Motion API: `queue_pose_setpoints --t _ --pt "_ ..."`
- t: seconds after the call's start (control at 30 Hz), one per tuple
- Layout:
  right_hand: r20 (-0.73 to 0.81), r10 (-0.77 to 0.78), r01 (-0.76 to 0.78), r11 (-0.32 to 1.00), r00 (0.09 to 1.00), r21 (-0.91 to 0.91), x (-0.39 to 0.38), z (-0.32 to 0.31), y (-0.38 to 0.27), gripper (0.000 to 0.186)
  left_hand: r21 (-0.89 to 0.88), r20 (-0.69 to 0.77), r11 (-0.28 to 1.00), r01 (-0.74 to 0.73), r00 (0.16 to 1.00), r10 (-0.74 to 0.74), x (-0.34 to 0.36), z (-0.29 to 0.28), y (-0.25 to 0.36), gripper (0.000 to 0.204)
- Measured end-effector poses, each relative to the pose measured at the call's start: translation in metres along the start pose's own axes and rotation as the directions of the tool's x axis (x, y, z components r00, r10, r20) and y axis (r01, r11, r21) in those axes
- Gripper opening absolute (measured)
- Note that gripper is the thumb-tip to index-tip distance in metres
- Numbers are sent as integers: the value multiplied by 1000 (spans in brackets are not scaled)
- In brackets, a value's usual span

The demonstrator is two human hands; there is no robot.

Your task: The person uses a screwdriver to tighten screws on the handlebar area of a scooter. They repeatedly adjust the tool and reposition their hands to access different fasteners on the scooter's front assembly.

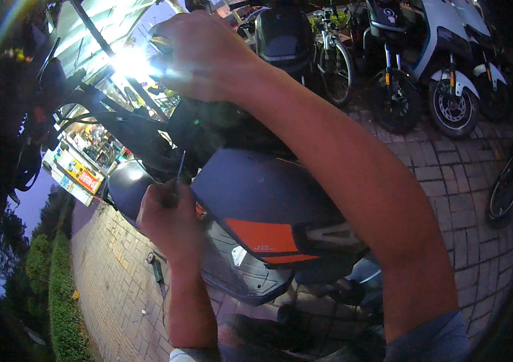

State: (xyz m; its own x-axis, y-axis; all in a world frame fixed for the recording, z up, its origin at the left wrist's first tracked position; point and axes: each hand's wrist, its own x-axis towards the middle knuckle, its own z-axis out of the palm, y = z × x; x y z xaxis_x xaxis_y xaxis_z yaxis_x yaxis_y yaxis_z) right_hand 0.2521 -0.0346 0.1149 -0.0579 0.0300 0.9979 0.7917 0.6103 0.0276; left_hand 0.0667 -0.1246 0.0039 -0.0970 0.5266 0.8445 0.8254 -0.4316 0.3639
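My left hand (166,211) is closed around a screwdriver (182,161), whose slim metal shaft points up beside the dark blue scooter panel (256,184) with orange stripes. My right hand (202,57) is raised high at the top centre, fingers curled on a small dark and yellowish object that I cannot make out against a bright glare. Under it are the scooter's dark frame and cables (106,120). The scooter's footboard (250,277) shows below the panel, partly behind my left hand and forearm.
Parked scooters (419,42) and a bicycle (335,66) stand behind on the paving (443,187). A green power tool (157,271) with a cord lies on the ground at lower left. A hedge (63,289) runs along the left. A lit stall (81,169) is in the background.
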Motion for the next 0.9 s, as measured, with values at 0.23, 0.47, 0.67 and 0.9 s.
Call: queue_pose_setpoints --t 0.23,0.47,0.67,0.9 --pt "-38 -117 114 992 992 -61 2 9 7 31 15 25 998 -59 998 58 3 -1 -8 14" --pt "-8 -20 20 1000 1000 -5 -1 -1 1 40 243 212 906 -347 930 299 37 -30 5 20" --pt "-11 -33 33 999 999 26 3 6 3 43 291 354 826 -483 856 375 60 -41 17 12" --pt "0 -7 7 1000 1000 1 2 1 -1 42 290 441 824 -487 832 336 57 -45 15 13"
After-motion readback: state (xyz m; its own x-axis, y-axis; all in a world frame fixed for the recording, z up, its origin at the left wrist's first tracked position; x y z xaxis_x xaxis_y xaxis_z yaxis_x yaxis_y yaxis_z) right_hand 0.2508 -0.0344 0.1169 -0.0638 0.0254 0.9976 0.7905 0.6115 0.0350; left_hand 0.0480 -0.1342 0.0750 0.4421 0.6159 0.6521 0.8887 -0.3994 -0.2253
